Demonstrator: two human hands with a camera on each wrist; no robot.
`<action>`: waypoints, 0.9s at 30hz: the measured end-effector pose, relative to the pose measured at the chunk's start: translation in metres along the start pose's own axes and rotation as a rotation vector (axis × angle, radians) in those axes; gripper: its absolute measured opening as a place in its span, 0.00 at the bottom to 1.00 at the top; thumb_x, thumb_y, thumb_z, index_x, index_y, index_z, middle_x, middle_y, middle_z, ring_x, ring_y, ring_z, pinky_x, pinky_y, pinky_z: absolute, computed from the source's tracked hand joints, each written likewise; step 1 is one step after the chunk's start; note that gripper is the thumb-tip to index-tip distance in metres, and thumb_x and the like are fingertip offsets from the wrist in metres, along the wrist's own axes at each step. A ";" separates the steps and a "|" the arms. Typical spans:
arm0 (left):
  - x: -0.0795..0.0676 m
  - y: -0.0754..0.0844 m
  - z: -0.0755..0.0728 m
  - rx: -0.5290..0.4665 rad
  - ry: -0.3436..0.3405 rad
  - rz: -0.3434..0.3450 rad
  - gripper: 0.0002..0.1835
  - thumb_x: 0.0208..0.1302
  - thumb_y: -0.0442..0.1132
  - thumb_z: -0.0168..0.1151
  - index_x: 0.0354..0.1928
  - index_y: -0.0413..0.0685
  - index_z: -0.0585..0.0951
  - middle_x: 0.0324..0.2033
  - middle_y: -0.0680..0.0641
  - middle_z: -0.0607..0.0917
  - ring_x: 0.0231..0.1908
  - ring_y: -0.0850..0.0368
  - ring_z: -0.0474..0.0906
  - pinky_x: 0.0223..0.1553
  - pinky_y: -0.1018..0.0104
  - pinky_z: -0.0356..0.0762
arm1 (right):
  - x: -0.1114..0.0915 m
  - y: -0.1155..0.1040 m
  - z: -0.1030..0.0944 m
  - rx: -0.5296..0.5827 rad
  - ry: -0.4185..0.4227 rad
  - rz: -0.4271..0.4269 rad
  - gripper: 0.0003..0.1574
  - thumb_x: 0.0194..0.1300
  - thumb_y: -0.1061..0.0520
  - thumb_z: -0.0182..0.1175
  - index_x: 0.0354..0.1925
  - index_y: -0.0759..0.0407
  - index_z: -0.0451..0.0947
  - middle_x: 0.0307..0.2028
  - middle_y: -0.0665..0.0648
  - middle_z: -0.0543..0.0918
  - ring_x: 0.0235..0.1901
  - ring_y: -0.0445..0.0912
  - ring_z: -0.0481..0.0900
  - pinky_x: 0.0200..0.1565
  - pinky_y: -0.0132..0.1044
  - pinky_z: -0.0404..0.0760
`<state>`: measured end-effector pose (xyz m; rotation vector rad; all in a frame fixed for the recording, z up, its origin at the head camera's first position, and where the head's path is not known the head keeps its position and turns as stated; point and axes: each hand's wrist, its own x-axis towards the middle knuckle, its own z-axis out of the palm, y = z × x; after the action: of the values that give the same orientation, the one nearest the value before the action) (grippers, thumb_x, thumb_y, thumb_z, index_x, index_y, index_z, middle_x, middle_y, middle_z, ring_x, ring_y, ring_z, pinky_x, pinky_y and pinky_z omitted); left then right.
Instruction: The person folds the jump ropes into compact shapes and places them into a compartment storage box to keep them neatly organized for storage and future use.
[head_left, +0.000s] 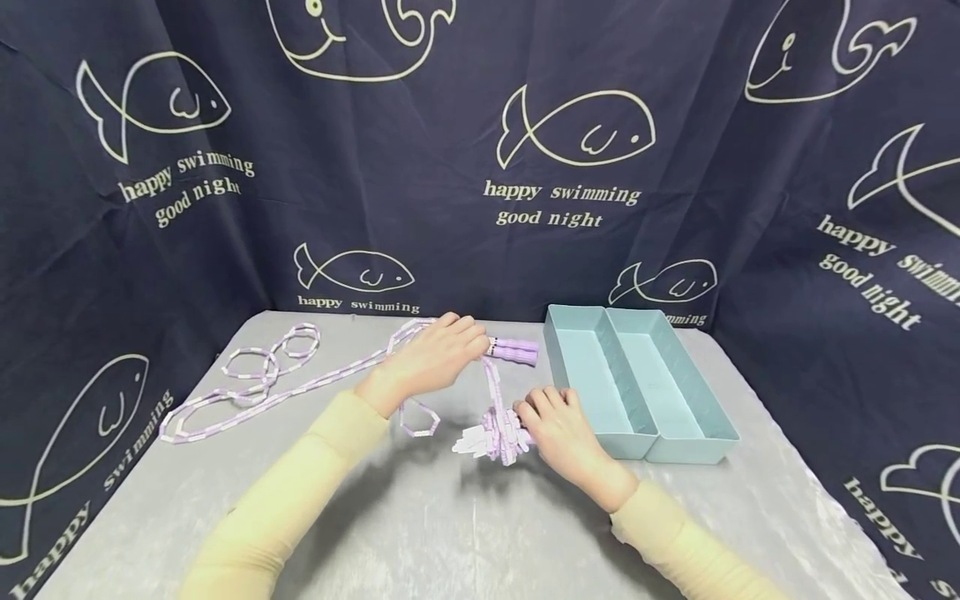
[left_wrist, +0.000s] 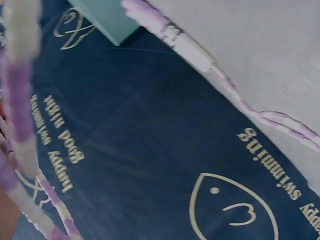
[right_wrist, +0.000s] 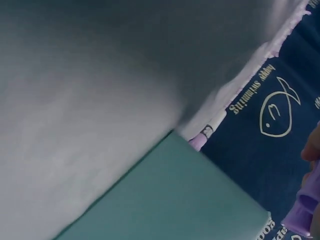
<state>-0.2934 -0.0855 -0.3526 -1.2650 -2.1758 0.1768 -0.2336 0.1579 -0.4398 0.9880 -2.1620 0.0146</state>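
A purple and white beaded jump rope is wound into a bundle (head_left: 504, 435) just above the table. My right hand (head_left: 561, 432) grips its purple handles (right_wrist: 302, 212), whose ends show at the right edge of the right wrist view. From the bundle, a rope strand (head_left: 492, 383) runs up to my left hand (head_left: 438, 354), whose curled fingers hold it. Close to the left wrist camera, beaded strands (left_wrist: 20, 95) hang down. A second jump rope lies behind my left hand, with purple handles (head_left: 514, 351) and a long looped cord (head_left: 277, 396). The left fingertips are partly hidden.
Two light teal bins (head_left: 600, 375) stand side by side at the right, close to my right hand. A grey cloth covers the table (head_left: 465, 533). Dark blue curtains (head_left: 450, 167) with fish drawings rise around its back and sides.
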 end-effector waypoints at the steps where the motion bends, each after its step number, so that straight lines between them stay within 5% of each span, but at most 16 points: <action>1: 0.000 -0.002 0.003 -0.001 -0.003 0.002 0.05 0.62 0.31 0.49 0.33 0.50 0.70 0.34 0.53 0.73 0.37 0.55 0.66 0.43 0.63 0.64 | 0.001 -0.001 -0.001 0.014 0.010 -0.001 0.16 0.50 0.68 0.48 0.37 0.54 0.73 0.31 0.53 0.71 0.33 0.50 0.68 0.35 0.45 0.63; 18: -0.003 -0.014 0.044 -0.047 -0.113 -0.041 0.07 0.64 0.32 0.45 0.41 0.47 0.71 0.41 0.50 0.73 0.42 0.53 0.66 0.49 0.61 0.64 | 0.021 0.009 -0.021 0.090 0.142 0.062 0.22 0.40 0.73 0.57 0.38 0.60 0.75 0.32 0.56 0.74 0.34 0.53 0.72 0.34 0.46 0.64; 27: -0.026 -0.033 0.052 -0.106 -0.125 -0.147 0.10 0.66 0.34 0.38 0.42 0.45 0.70 0.41 0.47 0.71 0.41 0.51 0.64 0.48 0.58 0.64 | 0.024 0.016 -0.031 0.100 0.163 0.085 0.22 0.40 0.72 0.59 0.38 0.60 0.75 0.33 0.57 0.74 0.34 0.54 0.73 0.34 0.47 0.64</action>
<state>-0.3383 -0.1155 -0.3924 -1.1725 -2.4036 0.0835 -0.2351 0.1621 -0.3979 0.9175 -2.0672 0.2385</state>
